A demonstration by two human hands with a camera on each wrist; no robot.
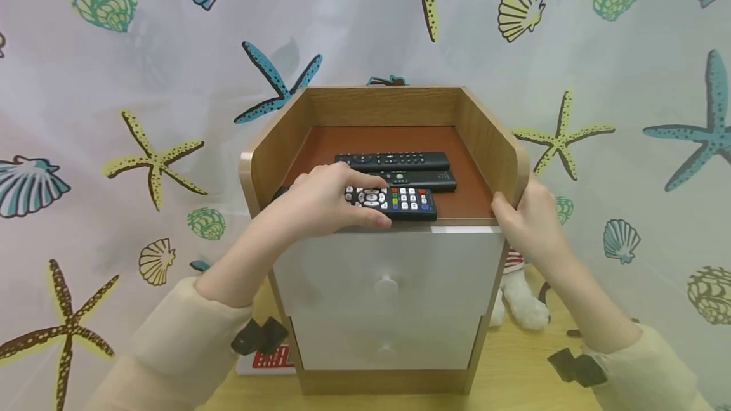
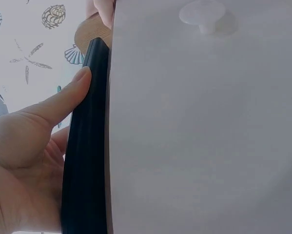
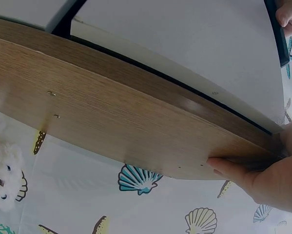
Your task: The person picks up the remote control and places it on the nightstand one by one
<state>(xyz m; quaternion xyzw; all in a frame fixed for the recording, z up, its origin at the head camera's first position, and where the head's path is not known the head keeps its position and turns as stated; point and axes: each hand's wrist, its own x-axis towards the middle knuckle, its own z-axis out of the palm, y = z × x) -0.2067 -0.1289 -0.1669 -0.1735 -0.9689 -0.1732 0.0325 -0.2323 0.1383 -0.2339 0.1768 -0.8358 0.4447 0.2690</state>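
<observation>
A black remote control (image 1: 419,205) with white and coloured buttons lies along the front edge of a small wooden cabinet's top (image 1: 474,205). My left hand (image 1: 325,202) pinches it, thumb on the near side and fingers across the far side. In the left wrist view the thumb presses the dark long side of this remote (image 2: 87,146). Behind it, two more black remotes, a middle one (image 1: 436,181) and a rear one (image 1: 422,160), lie roughly parallel. My right hand (image 1: 531,214) grips the front end of the right side panel (image 3: 111,107), thumb inside, fingers outside.
Below the top are two white drawers, the upper one (image 1: 342,278) with a round knob (image 1: 386,285). A white plush toy (image 1: 522,300) sits behind the cabinet's right side. A red and white object (image 1: 274,360) lies at lower left. A shell-patterned curtain (image 1: 171,81) hangs behind.
</observation>
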